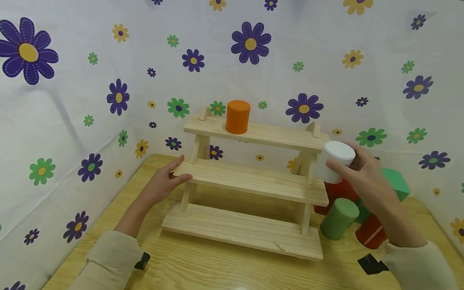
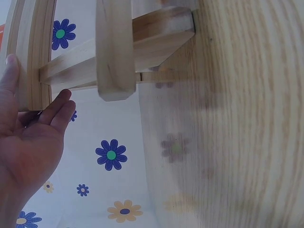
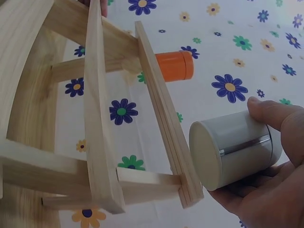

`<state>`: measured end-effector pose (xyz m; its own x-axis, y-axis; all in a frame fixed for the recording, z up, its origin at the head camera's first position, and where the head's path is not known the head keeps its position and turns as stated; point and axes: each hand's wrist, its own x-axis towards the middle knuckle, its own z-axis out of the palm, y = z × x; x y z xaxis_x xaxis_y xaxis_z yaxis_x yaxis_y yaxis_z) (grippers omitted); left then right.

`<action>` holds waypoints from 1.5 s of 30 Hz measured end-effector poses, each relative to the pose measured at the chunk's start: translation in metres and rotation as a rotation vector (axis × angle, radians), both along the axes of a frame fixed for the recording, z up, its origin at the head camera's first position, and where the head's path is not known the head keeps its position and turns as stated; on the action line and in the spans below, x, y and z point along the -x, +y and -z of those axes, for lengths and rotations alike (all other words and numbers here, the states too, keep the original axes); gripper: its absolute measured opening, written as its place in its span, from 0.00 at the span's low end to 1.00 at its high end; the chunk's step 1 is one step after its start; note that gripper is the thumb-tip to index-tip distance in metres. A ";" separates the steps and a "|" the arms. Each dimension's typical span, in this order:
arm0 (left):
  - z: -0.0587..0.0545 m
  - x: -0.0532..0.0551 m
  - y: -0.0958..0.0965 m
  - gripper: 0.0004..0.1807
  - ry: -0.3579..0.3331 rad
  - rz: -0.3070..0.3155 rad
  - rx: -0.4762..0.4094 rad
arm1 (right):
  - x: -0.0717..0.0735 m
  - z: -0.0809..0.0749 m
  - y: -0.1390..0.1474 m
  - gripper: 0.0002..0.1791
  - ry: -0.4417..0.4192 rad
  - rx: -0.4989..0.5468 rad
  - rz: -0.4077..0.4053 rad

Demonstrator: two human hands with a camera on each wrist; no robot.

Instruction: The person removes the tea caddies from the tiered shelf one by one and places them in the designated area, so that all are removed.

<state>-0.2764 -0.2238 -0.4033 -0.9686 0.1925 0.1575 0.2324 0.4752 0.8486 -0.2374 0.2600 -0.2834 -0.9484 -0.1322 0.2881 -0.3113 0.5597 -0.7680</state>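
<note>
A three-tier wooden shelf [image 1: 249,181] stands on the table. My left hand [image 1: 163,183] grips the left end of its middle tier, thumb on top and fingers at the end and underneath, as the left wrist view [image 2: 33,152] also shows. In my right hand [image 1: 367,180] is a white cylindrical canister [image 1: 336,162], held beside the right end of the top tier. The right wrist view shows this canister [image 3: 232,149] lying across the fingers, a silvery strip along its side. An orange cylindrical canister [image 1: 237,117] stands on the top tier, left of its middle.
Right of the shelf, a green canister [image 1: 340,219], a red canister [image 1: 371,232], a larger red object [image 1: 338,193] and a teal box [image 1: 397,181] stand or lean on the wooden table [image 1: 192,271]. Flower-printed cloth [image 1: 292,77] hangs behind and at the sides.
</note>
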 end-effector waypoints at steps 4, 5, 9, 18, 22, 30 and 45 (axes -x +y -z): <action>0.000 0.000 0.000 0.48 0.000 -0.002 -0.002 | -0.007 0.002 0.011 0.40 -0.020 -0.010 0.013; 0.000 0.000 0.000 0.48 0.003 -0.001 -0.002 | -0.008 0.003 0.013 0.40 -0.022 -0.013 0.018; -0.001 -0.001 0.000 0.48 0.003 -0.004 -0.001 | -0.012 0.008 0.023 0.38 -0.013 0.001 0.022; 0.000 -0.001 0.001 0.48 0.005 0.002 -0.007 | -0.023 0.017 0.047 0.39 -0.063 -0.066 0.077; 0.000 -0.001 0.001 0.48 0.007 0.002 -0.008 | -0.030 0.020 0.056 0.41 -0.085 -0.087 0.092; 0.000 0.000 0.001 0.48 0.011 0.008 -0.020 | -0.042 0.031 0.073 0.37 -0.066 -0.089 0.071; 0.001 -0.002 0.000 0.48 0.006 0.008 -0.025 | -0.058 0.050 0.082 0.32 -0.091 -0.105 0.012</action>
<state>-0.2749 -0.2233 -0.4041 -0.9661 0.1961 0.1681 0.2411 0.4521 0.8588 -0.1795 0.3421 -0.3330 -0.9717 -0.1458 0.1857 -0.2357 0.6419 -0.7296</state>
